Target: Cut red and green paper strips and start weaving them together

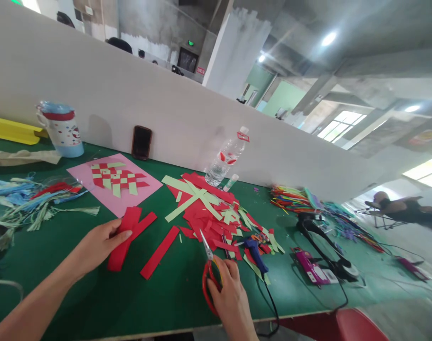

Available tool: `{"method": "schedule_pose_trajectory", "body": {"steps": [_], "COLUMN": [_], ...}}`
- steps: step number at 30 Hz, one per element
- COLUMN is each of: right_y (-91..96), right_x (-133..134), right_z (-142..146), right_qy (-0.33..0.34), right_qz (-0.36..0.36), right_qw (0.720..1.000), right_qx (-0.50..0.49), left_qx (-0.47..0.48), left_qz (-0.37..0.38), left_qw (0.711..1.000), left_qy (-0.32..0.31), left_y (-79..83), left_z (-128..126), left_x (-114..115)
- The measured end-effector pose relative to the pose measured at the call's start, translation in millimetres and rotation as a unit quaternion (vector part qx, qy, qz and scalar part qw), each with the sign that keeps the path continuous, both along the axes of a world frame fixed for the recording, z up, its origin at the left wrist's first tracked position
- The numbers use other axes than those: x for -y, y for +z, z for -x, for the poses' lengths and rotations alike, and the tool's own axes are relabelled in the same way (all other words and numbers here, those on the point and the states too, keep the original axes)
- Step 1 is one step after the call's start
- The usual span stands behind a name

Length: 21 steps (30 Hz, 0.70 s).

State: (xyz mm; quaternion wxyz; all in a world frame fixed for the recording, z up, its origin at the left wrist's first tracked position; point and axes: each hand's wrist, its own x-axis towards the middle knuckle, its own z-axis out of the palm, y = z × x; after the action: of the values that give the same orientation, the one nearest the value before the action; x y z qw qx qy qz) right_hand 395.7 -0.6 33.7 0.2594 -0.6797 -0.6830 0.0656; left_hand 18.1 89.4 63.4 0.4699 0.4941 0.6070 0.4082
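My left hand [101, 242] pinches red paper strips [125, 237] between thumb and fingers, just above the green table. Another red strip [160, 253] lies flat to their right. In my right hand [231, 289] are scissors [209, 274] with red and yellow handles, blades nearly together and pointing away from me toward a heap of red and pale green paper scraps [205, 218]. Behind my left hand, a pink sheet [114, 204] carries a woven red and green paper fish [117, 178].
A water bottle [226, 158] and a glue stick [230, 183] stand behind the scraps. A blue glue gun [256, 255], its cord hanging off the edge, lies right of my right hand. Along the white partition are a phone [141, 142] and a patterned cup [62, 130]; tassels [27, 194] lie left.
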Motion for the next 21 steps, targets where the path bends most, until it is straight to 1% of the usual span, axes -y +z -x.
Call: {"method": "schedule_pose_trajectory", "body": {"steps": [3, 6, 8, 11, 13, 15, 16, 17, 18, 20, 21], "right_y": [-10.1, -11.1, -3.2, 19.9, 37.6, 51.9, 56.7, 59.5, 60.5, 58.1, 55.7], "right_x": [-4, -6, -7, -12, -22, -39, -50, -63, -76, -99, -109], "right_z": [-13, -15, -13, -3, 11, 31, 43, 54, 65, 84, 90], "right_qy": [0.030, 0.054, 0.061, 0.084, 0.126, 0.201, 0.256, 0.304, 0.338, 0.377, 0.387], "right_qz": [-0.009, -0.024, -0.013, 0.033, 0.044, 0.046, 0.055, 0.072, 0.090, 0.129, 0.139], "right_qw": [0.998, 0.993, 0.988, 0.979, 0.977, 0.969, 0.956, 0.940, 0.925, 0.898, 0.890], "right_qx": [0.045, 0.099, 0.144, 0.182, 0.168, 0.137, 0.132, 0.135, 0.148, 0.188, 0.196], "left_qx": [-0.133, -0.253, -0.317, -0.394, -0.434, -0.463, -0.473, -0.479, -0.483, -0.484, -0.484], "left_qz": [-0.033, -0.065, -0.079, -0.072, -0.061, -0.052, -0.049, -0.045, -0.042, -0.033, -0.029], "left_qw": [0.990, 0.965, 0.944, 0.914, 0.896, 0.881, 0.876, 0.872, 0.869, 0.867, 0.866], "left_qy": [-0.015, -0.024, -0.039, -0.061, -0.071, -0.081, -0.088, -0.095, -0.102, -0.115, -0.120], "left_y": [-8.9, -18.1, -25.5, -37.8, -44.2, -47.9, -48.8, -49.4, -49.7, -50.5, -51.0], "left_z": [2, -4, -6, -7, -6, -6, -5, -5, -5, -3, -3], "left_x": [-22, -27, -20, -5, 2, 4, 3, 1, 0, -4, -5]}}
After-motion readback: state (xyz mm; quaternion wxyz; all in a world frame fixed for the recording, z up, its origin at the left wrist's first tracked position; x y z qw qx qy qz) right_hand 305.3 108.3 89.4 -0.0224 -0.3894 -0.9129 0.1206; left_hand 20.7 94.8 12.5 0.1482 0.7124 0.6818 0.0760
